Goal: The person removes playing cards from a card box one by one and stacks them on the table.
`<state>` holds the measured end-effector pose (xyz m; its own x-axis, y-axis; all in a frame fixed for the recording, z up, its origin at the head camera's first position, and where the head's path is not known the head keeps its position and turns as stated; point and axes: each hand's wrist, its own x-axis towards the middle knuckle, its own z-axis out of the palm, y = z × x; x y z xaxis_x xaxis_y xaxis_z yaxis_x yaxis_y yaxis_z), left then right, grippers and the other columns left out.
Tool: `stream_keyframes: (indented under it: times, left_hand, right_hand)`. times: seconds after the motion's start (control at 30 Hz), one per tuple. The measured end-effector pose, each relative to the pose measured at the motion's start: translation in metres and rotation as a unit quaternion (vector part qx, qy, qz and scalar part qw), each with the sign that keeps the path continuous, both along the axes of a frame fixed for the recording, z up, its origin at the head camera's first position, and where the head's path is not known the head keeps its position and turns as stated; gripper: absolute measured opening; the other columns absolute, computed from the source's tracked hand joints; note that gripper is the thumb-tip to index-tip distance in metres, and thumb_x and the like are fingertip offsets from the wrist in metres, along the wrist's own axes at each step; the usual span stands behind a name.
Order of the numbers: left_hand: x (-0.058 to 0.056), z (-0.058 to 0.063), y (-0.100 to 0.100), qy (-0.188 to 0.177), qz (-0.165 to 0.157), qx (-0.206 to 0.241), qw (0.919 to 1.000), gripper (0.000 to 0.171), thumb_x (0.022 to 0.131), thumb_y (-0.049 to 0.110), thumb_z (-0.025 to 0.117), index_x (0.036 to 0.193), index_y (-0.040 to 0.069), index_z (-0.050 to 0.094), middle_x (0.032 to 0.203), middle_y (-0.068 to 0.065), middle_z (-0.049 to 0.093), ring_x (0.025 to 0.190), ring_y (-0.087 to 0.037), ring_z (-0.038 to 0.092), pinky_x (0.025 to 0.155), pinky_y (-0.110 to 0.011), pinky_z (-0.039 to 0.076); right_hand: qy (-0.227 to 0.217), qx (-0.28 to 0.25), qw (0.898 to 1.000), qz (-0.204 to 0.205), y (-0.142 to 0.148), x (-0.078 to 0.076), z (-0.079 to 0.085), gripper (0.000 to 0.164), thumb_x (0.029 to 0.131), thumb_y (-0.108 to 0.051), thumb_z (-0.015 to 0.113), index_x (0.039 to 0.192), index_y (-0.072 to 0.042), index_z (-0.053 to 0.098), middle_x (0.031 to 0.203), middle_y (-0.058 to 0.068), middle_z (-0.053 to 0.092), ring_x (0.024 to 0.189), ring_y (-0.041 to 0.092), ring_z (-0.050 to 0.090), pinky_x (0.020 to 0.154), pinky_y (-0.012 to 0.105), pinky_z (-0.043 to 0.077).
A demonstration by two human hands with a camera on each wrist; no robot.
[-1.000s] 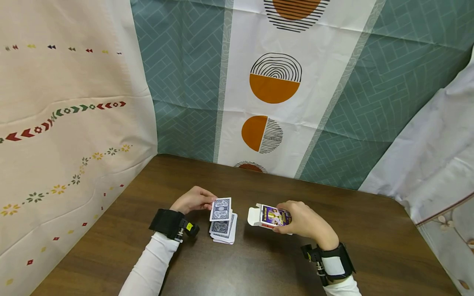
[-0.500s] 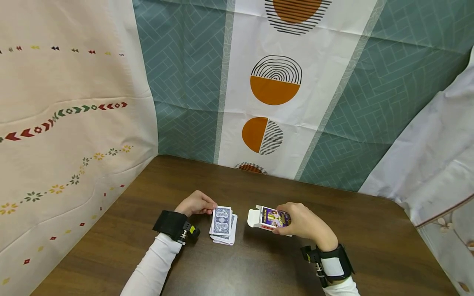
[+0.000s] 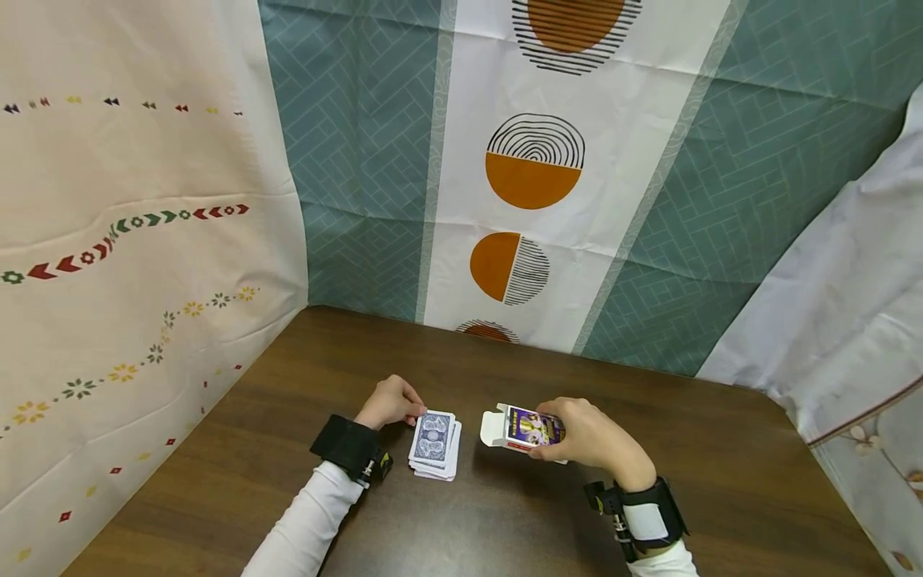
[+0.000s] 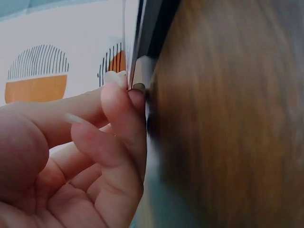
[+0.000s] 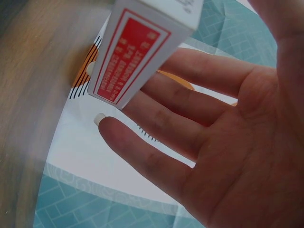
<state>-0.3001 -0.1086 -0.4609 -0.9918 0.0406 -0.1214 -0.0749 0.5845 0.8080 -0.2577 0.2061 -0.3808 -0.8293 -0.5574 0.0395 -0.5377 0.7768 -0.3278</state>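
A playing card (image 3: 433, 437) with a blue patterned back lies face down over a loose stack of cards (image 3: 452, 458) on the table. My left hand (image 3: 392, 402) pinches its far left corner. The left wrist view shows the card (image 4: 131, 42) edge-on at the fingertips; whether more than one card is pinched cannot be told. To the right, my right hand (image 3: 594, 433) grips a purple and white card box (image 3: 532, 426) by its right end. Its white flap stands open toward the stack. A red label marks the side of the box (image 5: 130, 57) in the right wrist view.
The brown wooden table (image 3: 461, 529) runs back to a green and white patterned curtain (image 3: 360, 160). A cream cloth (image 3: 144, 320) hangs at the left, and a white cloth (image 3: 851, 280) at the right. Each wrist wears a black strap with a small camera.
The card in my left hand has come down and toward me, from jutting past the stack's far end to lying nearly square on it. My right hand and the box have stayed in place.
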Motion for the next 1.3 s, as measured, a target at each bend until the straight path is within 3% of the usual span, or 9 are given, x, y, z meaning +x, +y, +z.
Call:
stream_keyframes:
  times: [0.27, 1.13, 1.3]
  left_hand:
    - [0.004, 0.001, 0.005, -0.013, -0.006, -0.013, 0.9998, 0.004, 0.081, 0.003, 0.075, 0.079, -0.001, 0.075, 0.066, -0.003, 0.065, 0.049, -0.008, 0.055, 0.050, -0.020, 0.046]
    - [0.007, 0.003, 0.014, 0.007, -0.014, -0.034, 0.9993, 0.006, 0.080, 0.002, 0.075, 0.075, -0.001, 0.074, 0.061, -0.005, 0.066, 0.046, -0.009, 0.059, 0.047, -0.018, 0.043]
    - [0.013, 0.012, 0.017, 0.037, -0.009, -0.083, 0.9958, 0.016, 0.083, 0.010, 0.074, 0.071, 0.000, 0.072, 0.057, -0.004, 0.063, 0.046, -0.011, 0.057, 0.044, -0.020, 0.037]
  right_hand:
    - [-0.007, -0.001, 1.000, 0.001, 0.000, 0.001, -0.002, 0.059, 0.070, -0.034, 0.084, 0.112, 0.003, 0.065, 0.096, 0.004, 0.067, 0.080, 0.011, 0.056, 0.068, 0.023, 0.048]
    - [0.001, -0.001, 1.000, 0.014, 0.001, 0.000, -0.002, 0.058, 0.070, -0.036, 0.084, 0.110, 0.002, 0.066, 0.094, 0.003, 0.067, 0.080, 0.010, 0.055, 0.068, 0.023, 0.047]
    - [-0.002, -0.001, 1.000, 0.012, 0.001, 0.000, -0.002, 0.058, 0.070, -0.036, 0.084, 0.111, 0.002, 0.065, 0.094, 0.004, 0.067, 0.080, 0.011, 0.055, 0.069, 0.024, 0.048]
